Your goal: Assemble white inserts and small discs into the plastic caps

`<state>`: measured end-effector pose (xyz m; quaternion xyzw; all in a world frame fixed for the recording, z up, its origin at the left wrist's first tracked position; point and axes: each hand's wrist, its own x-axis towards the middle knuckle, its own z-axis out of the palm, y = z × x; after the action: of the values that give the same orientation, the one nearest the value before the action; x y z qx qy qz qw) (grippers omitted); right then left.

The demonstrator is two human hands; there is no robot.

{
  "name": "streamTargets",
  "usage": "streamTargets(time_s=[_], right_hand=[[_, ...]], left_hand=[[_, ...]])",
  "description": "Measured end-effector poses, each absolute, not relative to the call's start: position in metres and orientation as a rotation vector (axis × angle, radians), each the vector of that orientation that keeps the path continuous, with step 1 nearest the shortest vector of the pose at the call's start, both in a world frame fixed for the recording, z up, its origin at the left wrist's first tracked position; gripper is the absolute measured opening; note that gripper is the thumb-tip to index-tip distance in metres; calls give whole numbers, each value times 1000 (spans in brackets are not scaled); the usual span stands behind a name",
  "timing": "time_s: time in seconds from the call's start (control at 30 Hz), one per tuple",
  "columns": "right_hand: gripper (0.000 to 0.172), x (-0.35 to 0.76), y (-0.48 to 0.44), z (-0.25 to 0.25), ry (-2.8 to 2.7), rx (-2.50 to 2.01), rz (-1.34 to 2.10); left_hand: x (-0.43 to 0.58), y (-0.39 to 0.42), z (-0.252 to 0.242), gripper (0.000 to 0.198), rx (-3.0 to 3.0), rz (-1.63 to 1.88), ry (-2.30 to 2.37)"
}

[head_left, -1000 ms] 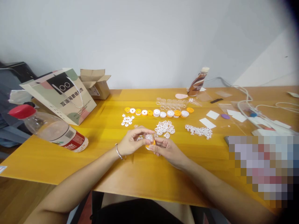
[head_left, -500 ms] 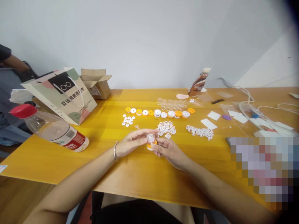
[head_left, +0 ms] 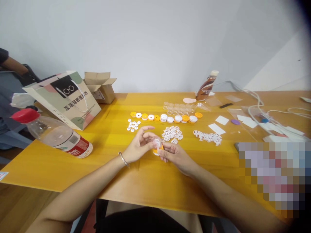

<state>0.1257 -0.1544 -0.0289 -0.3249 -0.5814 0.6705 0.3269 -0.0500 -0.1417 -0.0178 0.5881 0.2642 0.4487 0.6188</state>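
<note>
In the head view, my right hand is closed around the orange-and-white round base of a small assembly. A clear and white upper part stands on that base. My left hand pinches this upper part between thumb and bent fingers, with its index finger raised. The fingers partly hide the piece. Just beyond my hands lies a pile of white plastic gears. Behind it runs a row of orange and white round cases, and small white discs sit to the left.
Clear cups stand behind the row. White toothed parts, white cards and cables lie to the right. A coffee bottle stands at the back. On the left are a large red-capped bottle, a paper bag and a cardboard box.
My left fingers have curled and lifted from lying flat over the top to pinching the clear upper part from the side. My right hand stays nearly still with the base.
</note>
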Motion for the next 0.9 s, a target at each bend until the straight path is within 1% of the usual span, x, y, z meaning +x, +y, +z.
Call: streamTargets(time_s=[0.07, 0.1, 0.2, 0.23, 0.33, 0.37, 0.47, 0.5, 0.6, 0.7, 0.8, 0.83, 0.9], right_hand=[[20, 126, -154, -29, -1517, -858, 1761], [19, 126, -154, -30, -1518, -863, 1761], [19, 126, -154, -30, -1526, -873, 1757], [19, 125, -154, -30, -1525, -876, 1754], [20, 125, -154, -30, -1516, -882, 1753], [20, 125, -154, -30, -1518, -880, 1754], [19, 125, -154, -29, -1540, -873, 1758], [19, 125, -154, -29, -1546, -873, 1757], [20, 125, -154, -28, -1549, -880, 1758], [23, 125, -154, -27, -1563, -887, 1751], [23, 125, -156, -25, -1585, -887, 1748], [23, 125, -156, -25, -1592, -885, 1746], [24, 124, -156, -24, -1598, -880, 1734]], left_hand=[[-50, -142, -18, 46, 1302, 972, 558], [-49, -142, -18, 49, 1297, 975, 553], [-48, -143, -18, 59, 1351, 1106, 634], [-47, -144, -18, 58, 1359, 1121, 650], [-47, -145, -19, 48, 1325, 1068, 626], [-47, -145, -19, 49, 1333, 1068, 632], [-48, -146, -20, 61, 1411, 1135, 702], [-48, -146, -20, 62, 1423, 1120, 694], [-49, -145, -18, 51, 1402, 1019, 589], [-52, -143, -17, 42, 1499, 1068, 709], [-57, -140, -17, 25, 1582, 991, 744], [-59, -139, -16, 22, 1578, 959, 687], [-61, -137, -14, 25, 1570, 945, 614]])
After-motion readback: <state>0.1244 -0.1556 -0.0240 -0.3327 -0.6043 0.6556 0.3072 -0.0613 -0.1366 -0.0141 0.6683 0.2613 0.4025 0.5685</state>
